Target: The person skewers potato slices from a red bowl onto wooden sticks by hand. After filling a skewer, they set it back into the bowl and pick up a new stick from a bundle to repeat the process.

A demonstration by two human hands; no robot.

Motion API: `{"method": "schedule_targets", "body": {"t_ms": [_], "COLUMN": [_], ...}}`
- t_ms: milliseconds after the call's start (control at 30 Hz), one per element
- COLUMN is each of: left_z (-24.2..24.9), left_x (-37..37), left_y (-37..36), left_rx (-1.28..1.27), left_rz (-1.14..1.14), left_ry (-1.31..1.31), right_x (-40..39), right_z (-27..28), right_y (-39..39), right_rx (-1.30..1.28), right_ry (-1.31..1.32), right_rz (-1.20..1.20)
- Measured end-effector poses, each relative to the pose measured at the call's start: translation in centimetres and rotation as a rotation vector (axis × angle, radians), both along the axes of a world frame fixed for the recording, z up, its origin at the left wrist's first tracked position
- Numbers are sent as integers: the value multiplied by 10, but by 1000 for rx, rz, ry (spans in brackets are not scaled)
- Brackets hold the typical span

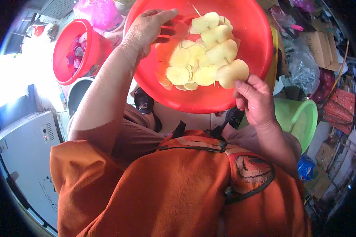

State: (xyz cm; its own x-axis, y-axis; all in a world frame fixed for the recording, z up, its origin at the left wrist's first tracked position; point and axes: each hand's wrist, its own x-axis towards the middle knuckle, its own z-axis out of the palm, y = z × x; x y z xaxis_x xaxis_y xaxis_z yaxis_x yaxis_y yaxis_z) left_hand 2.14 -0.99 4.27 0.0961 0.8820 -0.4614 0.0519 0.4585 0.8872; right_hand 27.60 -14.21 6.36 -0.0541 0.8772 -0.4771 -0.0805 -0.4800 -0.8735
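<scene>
My right hand (258, 98) pinches the near end of a skewer of pale potato slices (220, 53), its thumb on the edge of the last round slice. The slices run in a slanting row over the red basin (256, 35), and a thin wooden stick (194, 9) pokes out at the far end. Over the basin's left side, my left hand (151, 28) is open, fingers stretched out toward the skewer and apart from it. Under the row lies a heap of loose potato slices (180, 74) in the basin.
Left of the basin stands a red bucket (89, 51) with purplish pieces (76, 55) inside. A green tub (304, 124) is at my right knee. Cardboard (322, 49), clear plastic bags (302, 65) and a red crate (339, 110) crowd the right side. A white appliance (27, 150) stands at left.
</scene>
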Motion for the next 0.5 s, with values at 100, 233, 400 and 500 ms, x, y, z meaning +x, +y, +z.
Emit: {"method": "schedule_targets", "body": {"t_ms": [100, 233, 400, 500], "left_z": [-30, -57, -51, -57], "left_x": [-11, -1, 12, 3], "left_y": [4, -7, -20, -6], "left_rx": [64, 199, 395, 327], "left_rz": [-24, -415, -564, -588], "left_ry": [135, 661, 896, 963], "right_x": [0, 1, 1, 7], "right_z": [1, 2, 3, -1], "right_y": [1, 2, 3, 3], "right_rx": [-21, -10, 9, 12], "right_ry": [-12, 5, 4, 12], "right_rz": [-32, -28, -42, -40]}}
